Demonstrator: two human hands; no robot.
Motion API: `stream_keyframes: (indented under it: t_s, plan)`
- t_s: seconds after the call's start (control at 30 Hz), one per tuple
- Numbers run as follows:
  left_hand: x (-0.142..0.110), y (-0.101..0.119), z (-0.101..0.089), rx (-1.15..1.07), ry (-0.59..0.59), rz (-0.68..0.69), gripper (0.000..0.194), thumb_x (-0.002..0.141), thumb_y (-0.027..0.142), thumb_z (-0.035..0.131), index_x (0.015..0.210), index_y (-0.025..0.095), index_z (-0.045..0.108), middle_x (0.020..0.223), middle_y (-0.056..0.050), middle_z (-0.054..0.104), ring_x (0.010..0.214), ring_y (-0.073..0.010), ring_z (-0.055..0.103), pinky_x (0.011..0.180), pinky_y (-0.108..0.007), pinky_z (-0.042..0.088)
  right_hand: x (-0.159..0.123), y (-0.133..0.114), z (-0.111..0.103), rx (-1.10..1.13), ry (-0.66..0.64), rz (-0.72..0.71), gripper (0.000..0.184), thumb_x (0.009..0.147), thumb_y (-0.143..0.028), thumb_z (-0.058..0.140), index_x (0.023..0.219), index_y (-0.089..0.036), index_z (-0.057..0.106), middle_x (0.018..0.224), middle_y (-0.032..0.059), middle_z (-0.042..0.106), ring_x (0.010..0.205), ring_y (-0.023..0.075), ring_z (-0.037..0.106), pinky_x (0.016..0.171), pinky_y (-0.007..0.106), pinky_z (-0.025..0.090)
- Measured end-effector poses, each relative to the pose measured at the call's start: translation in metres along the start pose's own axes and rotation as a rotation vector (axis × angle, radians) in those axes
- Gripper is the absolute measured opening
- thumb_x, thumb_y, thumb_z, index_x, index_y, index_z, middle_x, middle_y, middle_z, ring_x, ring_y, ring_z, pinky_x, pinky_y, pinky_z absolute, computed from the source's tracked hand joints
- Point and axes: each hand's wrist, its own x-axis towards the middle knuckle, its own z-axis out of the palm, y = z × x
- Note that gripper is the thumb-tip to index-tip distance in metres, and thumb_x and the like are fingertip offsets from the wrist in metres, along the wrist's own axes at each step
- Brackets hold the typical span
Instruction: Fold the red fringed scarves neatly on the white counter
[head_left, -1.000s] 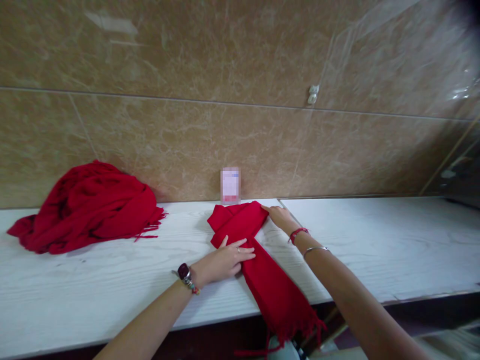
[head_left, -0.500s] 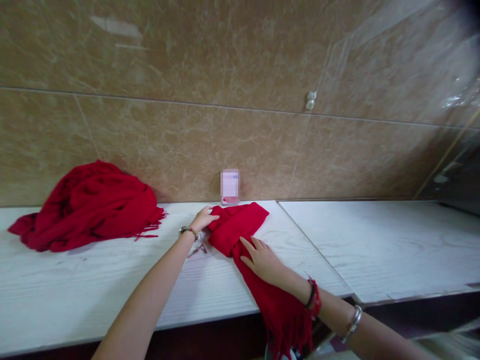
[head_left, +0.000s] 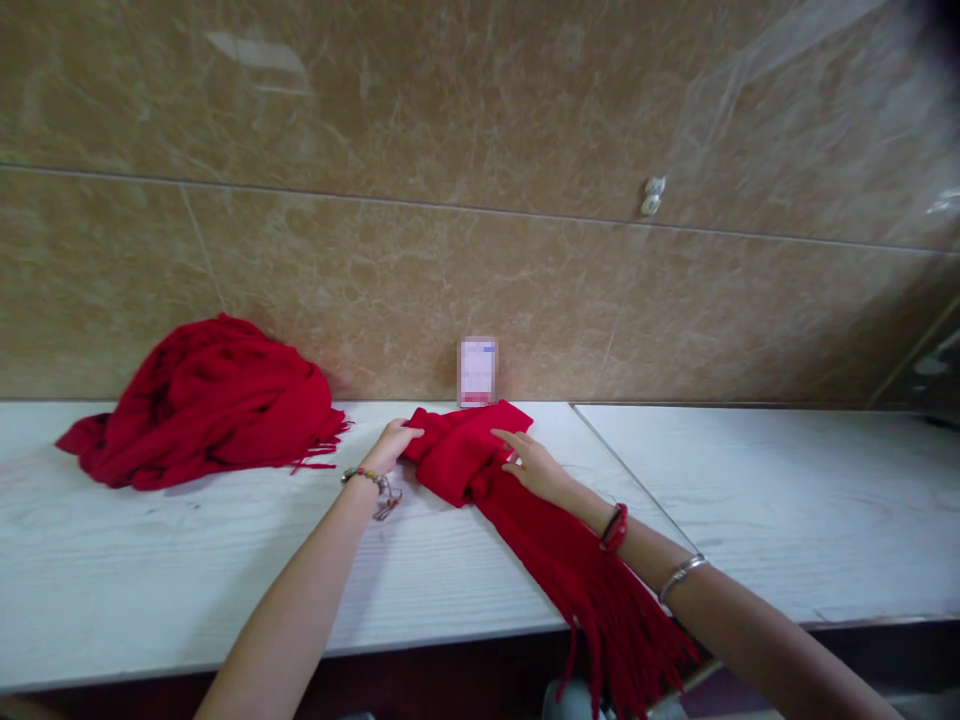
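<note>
A red fringed scarf [head_left: 517, 500] lies partly folded on the white wood-grain counter [head_left: 150, 580], its fringed end hanging over the front edge. My left hand [head_left: 394, 443] grips the left edge of the folded part, fingers curled around the cloth. My right hand [head_left: 529, 462] rests flat on top of the fold, fingers stretched out and pressing the fabric. Both wrists wear bracelets.
A second red scarf [head_left: 210, 405] sits crumpled in a heap at the back left of the counter. A small blurred card [head_left: 478, 371] leans against the brown marble wall [head_left: 480, 200] just behind the fold. A seam splits the counter to the right.
My right hand slid up the scarf from its middle onto the folded part. My left hand stayed at the fold's left edge. The view shifted slightly right.
</note>
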Motion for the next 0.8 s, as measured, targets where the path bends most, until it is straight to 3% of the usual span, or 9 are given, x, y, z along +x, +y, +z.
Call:
stream_keyframes:
  t_s: [0.13,0.23,0.3,0.47,0.57,0.63,0.7,0.8]
  plan:
    - [-0.007,-0.002,-0.006,0.085,0.084,-0.022,0.049,0.075,0.018,0.052,0.123,0.013,0.043,0.102,-0.014,0.062,0.087,-0.0223,0.062,0.078,-0.036,0.046,-0.033,-0.007,0.002,-0.028,-0.083,0.075,0.064,0.077,-0.023,0.056,0.135,-0.017,0.030,0.109,0.0145,0.055,0.096,0.0236,0.055,0.086,0.040,0.040]
    - [-0.015,0.000,-0.005,0.403,0.117,0.233,0.039,0.077,0.020,0.051,0.116,0.023,0.053,0.124,-0.011,0.049,0.112,-0.0247,0.048,0.097,-0.038,0.033,-0.055,-0.016,0.006,-0.062,-0.099,0.076,0.057,0.079,-0.019,0.051,0.134,-0.019,0.034,0.109,0.0136,0.056,0.100,0.0234,0.053,0.087,0.037,0.039]
    - [-0.018,0.000,-0.003,0.622,0.068,0.327,0.032,0.081,0.029,0.047,0.111,0.026,0.058,0.131,-0.008,0.043,0.117,-0.0256,0.043,0.100,-0.039,0.030,-0.057,-0.018,0.007,-0.051,-0.102,0.083,0.054,0.079,-0.013,0.048,0.131,-0.019,0.038,0.110,0.0127,0.057,0.100,0.0217,0.054,0.086,0.033,0.040]
    - [-0.024,-0.001,-0.006,0.802,0.047,0.088,0.038,0.085,0.037,0.038,0.119,0.030,0.052,0.136,-0.010,0.039,0.121,-0.0366,0.035,0.094,-0.058,0.027,-0.026,-0.001,-0.006,-0.099,-0.068,0.080,0.047,0.077,-0.010,0.049,0.123,-0.017,0.049,0.110,0.0120,0.059,0.102,0.0207,0.055,0.088,0.031,0.039]
    - [-0.034,0.004,-0.007,0.838,0.077,0.021,0.043,0.083,0.034,0.041,0.124,0.024,0.048,0.142,-0.013,0.028,0.129,-0.0422,0.017,0.094,-0.065,0.018,-0.014,0.012,-0.023,-0.063,-0.210,-0.001,0.047,0.074,-0.014,0.053,0.120,-0.017,0.052,0.116,0.0098,0.058,0.106,0.0213,0.053,0.093,0.032,0.037]
    - [-0.042,0.011,-0.004,0.865,0.114,0.101,0.044,0.084,0.030,0.038,0.127,0.021,0.046,0.145,-0.014,0.021,0.131,-0.0404,0.010,0.097,-0.064,0.014,-0.015,0.018,-0.033,-0.026,-0.331,-0.045,0.049,0.073,-0.018,0.055,0.122,-0.020,0.052,0.121,0.0072,0.056,0.107,0.0212,0.053,0.095,0.034,0.037]
    - [-0.046,0.018,0.001,0.846,0.055,0.270,0.045,0.086,0.030,0.035,0.130,0.021,0.042,0.146,-0.012,0.019,0.133,-0.0354,0.010,0.100,-0.059,0.014,-0.019,0.022,-0.040,-0.040,-0.379,-0.025,0.051,0.075,-0.023,0.053,0.125,-0.021,0.048,0.119,0.0072,0.058,0.102,0.0217,0.055,0.092,0.035,0.039]
    - [-0.047,0.022,0.007,0.763,-0.218,0.397,0.045,0.086,0.037,0.039,0.130,0.027,0.041,0.145,-0.009,0.024,0.132,-0.0329,0.016,0.101,-0.057,0.016,-0.017,0.026,-0.046,-0.134,-0.344,0.037,0.050,0.079,-0.028,0.050,0.128,-0.019,0.046,0.110,0.0106,0.062,0.094,0.0226,0.059,0.085,0.036,0.043]
